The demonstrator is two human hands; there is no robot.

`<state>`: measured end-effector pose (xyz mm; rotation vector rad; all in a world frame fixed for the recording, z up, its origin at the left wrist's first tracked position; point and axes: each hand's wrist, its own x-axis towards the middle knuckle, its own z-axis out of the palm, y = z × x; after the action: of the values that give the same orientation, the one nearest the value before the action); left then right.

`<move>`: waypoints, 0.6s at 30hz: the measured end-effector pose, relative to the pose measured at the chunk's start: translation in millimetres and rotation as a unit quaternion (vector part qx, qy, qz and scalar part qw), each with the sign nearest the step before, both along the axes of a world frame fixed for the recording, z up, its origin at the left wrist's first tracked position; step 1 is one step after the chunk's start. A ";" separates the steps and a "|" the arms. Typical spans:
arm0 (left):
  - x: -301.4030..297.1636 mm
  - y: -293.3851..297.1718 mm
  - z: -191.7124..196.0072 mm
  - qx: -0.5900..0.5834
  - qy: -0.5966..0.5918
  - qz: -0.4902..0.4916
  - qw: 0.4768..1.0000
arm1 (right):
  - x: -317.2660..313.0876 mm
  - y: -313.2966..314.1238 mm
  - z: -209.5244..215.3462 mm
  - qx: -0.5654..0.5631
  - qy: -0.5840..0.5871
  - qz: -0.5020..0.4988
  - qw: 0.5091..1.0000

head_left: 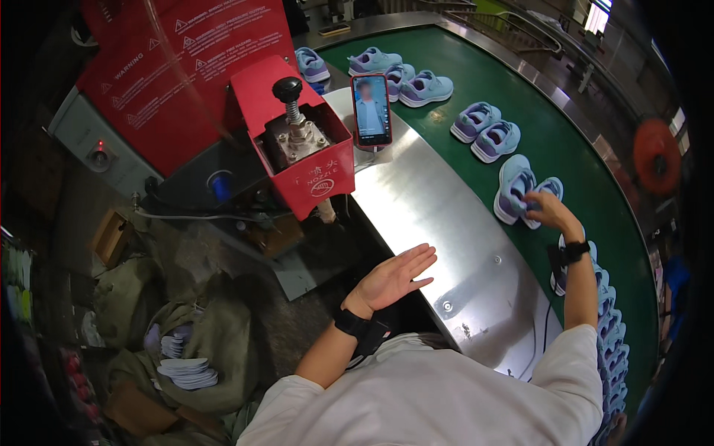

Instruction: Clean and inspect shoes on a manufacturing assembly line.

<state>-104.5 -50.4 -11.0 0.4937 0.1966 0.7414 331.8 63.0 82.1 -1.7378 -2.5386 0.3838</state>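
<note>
My left hand (392, 279) is held out over the near edge of the steel plate, palm up and fingers stretched, with nothing in it. Out to the right, my right hand (552, 211) reaches over the green belt to a pair of light blue and lilac sneakers. Its bent fingers are at the opening of the left sneaker (513, 178), gripping around its collar. Close beside that one stands the right sneaker (552, 186), partly covered by the hand. Both of my wrists wear black bands.
More sneakers (497, 141) stand in pairs along the green belt (446, 59), with a dense row near my right arm. A red machine head (312, 175) with a black knob rises at left. A phone (371, 111) stands on the steel plate (454, 238). White insoles (187, 373) lie in a sack.
</note>
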 end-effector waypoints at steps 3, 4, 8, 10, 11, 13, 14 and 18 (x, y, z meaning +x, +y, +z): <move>-2.8 -4.6 0.2 0.001 -0.003 0.013 1.000 | -22.7 -57.1 27.3 -0.058 0.054 -0.103 0.991; -3.7 -3.8 1.1 0.003 0.003 0.010 1.000 | -24.3 -73.2 31.0 -0.071 0.032 -0.147 0.986; -5.4 6.1 5.2 0.014 -0.002 -0.019 1.000 | 19.4 -83.1 -2.0 0.030 0.106 -0.294 0.950; -6.1 7.3 5.0 0.012 0.001 -0.024 1.000 | 11.0 -68.2 -8.8 0.026 0.103 -0.322 0.941; -4.8 6.6 3.5 0.012 0.001 -0.026 1.000 | 4.4 -58.7 -16.5 0.035 0.013 -0.352 0.935; -2.7 1.8 -0.6 0.015 -0.019 -0.012 1.000 | -12.9 -42.2 -25.4 0.042 -0.076 -0.374 0.923; -1.5 -0.9 -0.6 0.014 -0.018 -0.012 1.000 | -21.6 -36.9 -27.2 0.063 -0.058 -0.393 0.915; -1.7 -4.3 2.3 0.005 -0.020 0.002 1.000 | -22.1 -27.8 -31.5 0.057 -0.039 -0.388 0.919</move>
<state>-106.2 -54.7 -8.7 0.4867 0.1567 0.7560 309.7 35.2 50.6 -2.5196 -1.6369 0.1131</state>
